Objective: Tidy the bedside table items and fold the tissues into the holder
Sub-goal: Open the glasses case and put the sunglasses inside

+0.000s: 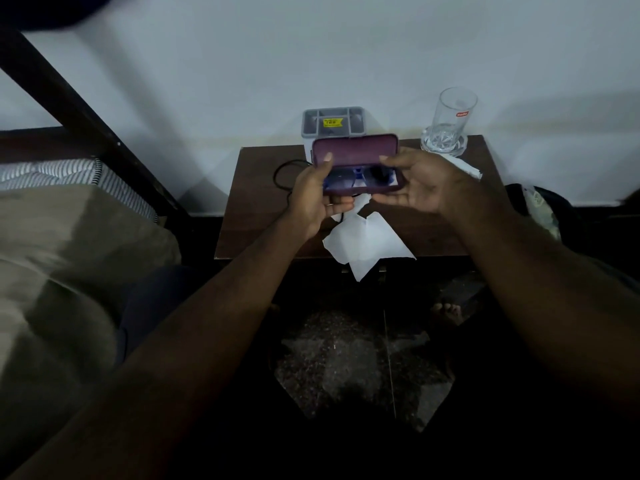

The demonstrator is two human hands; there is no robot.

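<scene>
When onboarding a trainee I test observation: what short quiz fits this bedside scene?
1. True or false: the purple glasses case is closed.
2. Where on the table does the drinking glass stand? A) right rear corner B) front left corner C) centre
3. Fill in: the white tissues overhang the table's ___ edge.
Key: 1 false, the left hand and right hand hold it open; 2 A; 3 front.
</scene>
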